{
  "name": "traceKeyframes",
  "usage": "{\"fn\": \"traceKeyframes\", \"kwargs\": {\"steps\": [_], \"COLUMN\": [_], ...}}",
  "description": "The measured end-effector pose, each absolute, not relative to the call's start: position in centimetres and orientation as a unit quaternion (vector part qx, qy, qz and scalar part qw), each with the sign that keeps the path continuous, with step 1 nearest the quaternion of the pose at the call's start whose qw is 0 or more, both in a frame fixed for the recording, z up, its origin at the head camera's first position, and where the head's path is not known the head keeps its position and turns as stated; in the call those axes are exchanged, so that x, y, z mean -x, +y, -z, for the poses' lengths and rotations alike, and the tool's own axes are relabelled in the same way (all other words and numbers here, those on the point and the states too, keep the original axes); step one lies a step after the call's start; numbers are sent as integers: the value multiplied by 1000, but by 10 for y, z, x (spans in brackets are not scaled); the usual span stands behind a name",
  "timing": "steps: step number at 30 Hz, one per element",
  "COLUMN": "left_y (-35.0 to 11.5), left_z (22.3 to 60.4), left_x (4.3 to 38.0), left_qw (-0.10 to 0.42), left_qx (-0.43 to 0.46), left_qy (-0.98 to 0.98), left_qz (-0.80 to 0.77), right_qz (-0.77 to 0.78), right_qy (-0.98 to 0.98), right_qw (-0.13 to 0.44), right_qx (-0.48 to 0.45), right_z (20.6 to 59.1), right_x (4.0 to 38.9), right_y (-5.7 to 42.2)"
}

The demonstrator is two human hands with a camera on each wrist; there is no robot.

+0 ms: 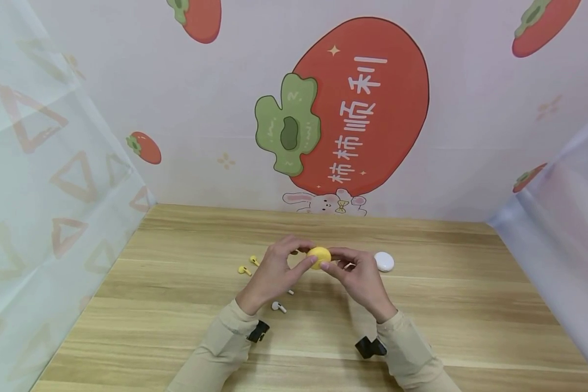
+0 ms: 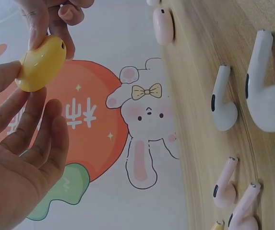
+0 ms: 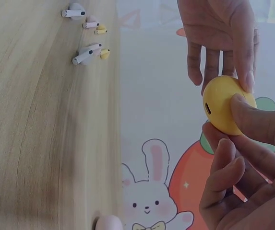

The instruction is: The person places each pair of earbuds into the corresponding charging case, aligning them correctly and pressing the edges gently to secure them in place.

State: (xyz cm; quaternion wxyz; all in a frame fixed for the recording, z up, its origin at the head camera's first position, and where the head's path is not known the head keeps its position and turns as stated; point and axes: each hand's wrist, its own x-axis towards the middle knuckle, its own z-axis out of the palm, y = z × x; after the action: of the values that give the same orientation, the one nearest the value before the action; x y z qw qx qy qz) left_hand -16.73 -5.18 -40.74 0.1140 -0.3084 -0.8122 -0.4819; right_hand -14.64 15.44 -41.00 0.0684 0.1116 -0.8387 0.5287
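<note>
Both hands are clamped on the yellow case [image 1: 319, 253]: the left hand [image 1: 278, 268] and right hand [image 1: 362, 275] pinch opposite sides, raised above the worktop [image 1: 176, 305]. It looks closed, so the step seems to be opening it; that would call for 1 hand steadying while the other's thumb lifts. 2 yellow earbuds [image 1: 244, 270] lie leftward.

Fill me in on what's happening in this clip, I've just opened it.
A person is holding a rounded yellow case up above the wooden table, with the fingers of both the left hand and the right hand on it. The case looks closed. White earbuds, pink earbuds and yellow earbuds, two of each, lie loose on the table. A white case and a pink case also rest there, not in either hand.
</note>
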Motion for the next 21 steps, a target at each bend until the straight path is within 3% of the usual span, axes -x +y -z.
{"fn": "traceKeyframes", "kwargs": {"steps": [21], "left_y": [-51], "left_z": [406], "left_x": [165], "left_qw": [96], "left_qx": [285], "left_qy": [-803], "left_qz": [515], "right_qz": [-540], "right_qy": [-831], "right_qw": [63], "right_qx": [-118], "right_z": [409], "right_x": [147], "right_y": [157]}}
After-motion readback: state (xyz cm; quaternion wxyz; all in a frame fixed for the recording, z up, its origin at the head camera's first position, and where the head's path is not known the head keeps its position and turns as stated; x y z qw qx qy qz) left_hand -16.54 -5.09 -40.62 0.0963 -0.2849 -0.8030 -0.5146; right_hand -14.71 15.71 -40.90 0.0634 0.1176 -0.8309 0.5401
